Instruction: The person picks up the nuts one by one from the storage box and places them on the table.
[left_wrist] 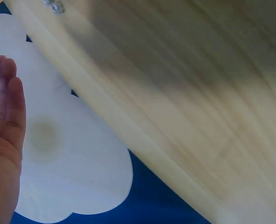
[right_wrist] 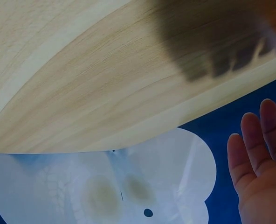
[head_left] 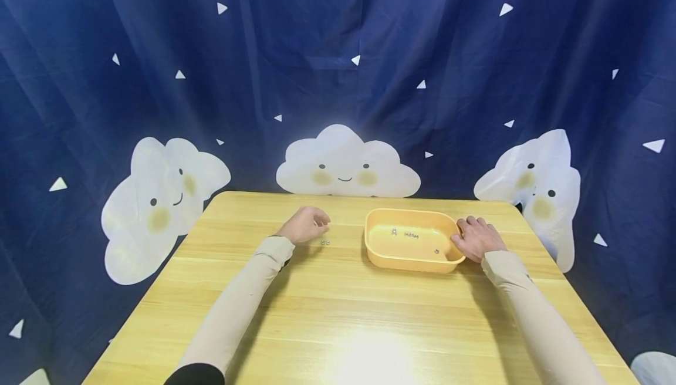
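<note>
My left hand (head_left: 306, 225) hovers over the table left of a yellow plastic basin (head_left: 406, 264). Its thumb and fingers stand apart, with nothing visible between them. Two small shiny metal pieces (head_left: 324, 243) lie just below its fingertips; they also show at the top edge of the left wrist view, where the fingers (left_wrist: 10, 98) look loosely straight. At the basin's right end, my right hand (head_left: 477, 238) holds the rim, thumb reaching over it to the inside. Its other fingers (right_wrist: 252, 140) extend outside the basin. Several more metal pieces (head_left: 412, 235) lie scattered on the basin floor.
The light wooden table (head_left: 317, 314) has its far edge just beyond the hands and the basin. A dark blue curtain (head_left: 338, 91) with white clouds and triangles hangs behind and on both sides. Bright glare lies on the tabletop's near part.
</note>
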The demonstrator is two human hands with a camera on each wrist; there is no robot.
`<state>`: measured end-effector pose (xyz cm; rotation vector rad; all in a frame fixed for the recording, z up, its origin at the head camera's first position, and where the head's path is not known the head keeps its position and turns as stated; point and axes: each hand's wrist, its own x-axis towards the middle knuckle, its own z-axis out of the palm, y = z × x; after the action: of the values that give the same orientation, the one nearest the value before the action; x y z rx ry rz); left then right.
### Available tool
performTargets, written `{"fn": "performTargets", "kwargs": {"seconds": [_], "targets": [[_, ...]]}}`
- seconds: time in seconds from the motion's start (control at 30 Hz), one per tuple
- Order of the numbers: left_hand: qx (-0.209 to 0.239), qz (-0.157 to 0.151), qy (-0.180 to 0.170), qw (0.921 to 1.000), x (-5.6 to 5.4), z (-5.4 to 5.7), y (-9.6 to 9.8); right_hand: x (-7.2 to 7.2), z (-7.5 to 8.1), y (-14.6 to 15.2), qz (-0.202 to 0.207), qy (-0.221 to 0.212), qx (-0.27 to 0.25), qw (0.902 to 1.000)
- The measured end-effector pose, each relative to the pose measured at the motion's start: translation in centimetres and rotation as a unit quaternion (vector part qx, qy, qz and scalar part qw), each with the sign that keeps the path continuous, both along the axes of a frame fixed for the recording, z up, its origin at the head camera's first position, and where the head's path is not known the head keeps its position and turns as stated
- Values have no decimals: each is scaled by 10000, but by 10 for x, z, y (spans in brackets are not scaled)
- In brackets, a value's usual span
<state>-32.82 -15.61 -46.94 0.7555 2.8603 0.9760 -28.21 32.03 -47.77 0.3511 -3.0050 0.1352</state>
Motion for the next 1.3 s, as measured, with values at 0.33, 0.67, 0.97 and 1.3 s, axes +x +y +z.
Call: {"fn": "performTargets", "kwargs": {"seconds": [0.33,0.67,0.97,1.3], "targets": [[-46,-300,157,9994,0,15,26,0,0,0,-5,101,-59,9999],[-344,-590,243,9974,4,26,56,0,0,0,-23,93,-70,9999],[-407,-925,429,9940,5,33,83,2,1,1,-52,96,-92,9999],[-540,-1317,494,9886,7,33,112,0,-1,1,-53,227,-164,9996]]}}
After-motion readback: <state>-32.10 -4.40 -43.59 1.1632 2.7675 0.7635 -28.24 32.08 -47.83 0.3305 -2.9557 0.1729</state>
